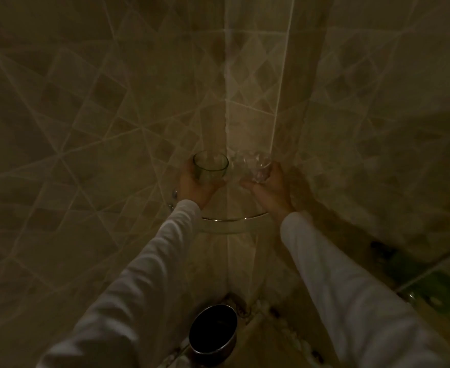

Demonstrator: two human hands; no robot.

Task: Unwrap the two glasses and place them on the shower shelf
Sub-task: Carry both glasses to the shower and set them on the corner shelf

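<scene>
In the dim tiled corner, my left hand (pixel 195 185) grips a clear bare glass (pixel 210 166), upright with its rim showing. My right hand (pixel 270 185) holds a second glass (pixel 258 167); it looks crinkled, as if under clear wrap, but the blur hides which. Both glasses hover side by side over the back of the glass corner shelf (pixel 234 220), close to the wall joint. Whether either one touches the shelf cannot be told. White sleeves cover both arms.
Tiled walls meet in the corner behind the shelf. A dark metal bin (pixel 213 332) stands on the floor below. A chrome bracket (pixel 174 193) holds the shelf at left. Green shapes (pixel 436 290) lie on the floor at right.
</scene>
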